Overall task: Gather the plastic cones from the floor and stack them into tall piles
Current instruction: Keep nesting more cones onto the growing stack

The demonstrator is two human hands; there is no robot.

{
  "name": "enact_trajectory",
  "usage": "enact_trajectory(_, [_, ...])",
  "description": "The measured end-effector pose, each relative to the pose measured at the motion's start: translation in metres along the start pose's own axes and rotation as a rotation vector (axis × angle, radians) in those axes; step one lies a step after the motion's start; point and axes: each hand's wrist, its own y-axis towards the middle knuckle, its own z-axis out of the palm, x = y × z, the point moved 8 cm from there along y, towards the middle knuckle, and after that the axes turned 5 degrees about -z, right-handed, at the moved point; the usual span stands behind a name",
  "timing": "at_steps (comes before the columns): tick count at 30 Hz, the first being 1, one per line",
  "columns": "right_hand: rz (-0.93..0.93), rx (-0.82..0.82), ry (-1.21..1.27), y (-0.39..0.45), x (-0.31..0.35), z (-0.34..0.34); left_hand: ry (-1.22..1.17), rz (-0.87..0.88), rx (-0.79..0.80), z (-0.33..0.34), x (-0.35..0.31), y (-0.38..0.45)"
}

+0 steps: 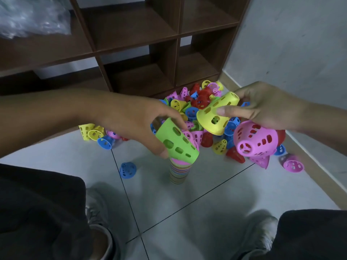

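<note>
Green cone (177, 142), gripped by the left hand (139, 122), tilts just above the striped stack (179, 170) on the floor (right hand (262, 107) holds yellow cone (216, 115) beside it).

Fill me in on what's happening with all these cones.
A person is stacking plastic cones. The left hand holds a green cone tilted over the striped pile on the floor. The right hand grips a yellow cone and a pink cone. Many loose cones lie by the shelf.
</note>
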Motion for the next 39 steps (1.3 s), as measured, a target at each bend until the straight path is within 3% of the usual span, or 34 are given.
enact_trajectory(6, [-0.021,0.044,-0.010,-0.002,-0.001,0.006,-0.071,0.036,-0.026,-0.015,-0.006,-0.007])
enact_trajectory(15, [-0.016,0.046,-0.014,-0.004,-0.008,0.005,-0.119,0.023,-0.262,-0.027,-0.012,0.003])
enact_trajectory(23, [-0.012,0.088,-0.042,-0.007,-0.021,0.004,-0.273,0.046,-0.226,-0.017,-0.012,0.013])
enact_trajectory(30, [-0.082,0.078,-0.183,-0.001,-0.034,0.001,-0.199,0.047,-0.268,0.004,0.004,0.028])
enact_trajectory(39, [-0.065,0.091,-0.015,-0.009,-0.013,0.002,0.046,0.050,-0.406,0.027,0.013,0.045])
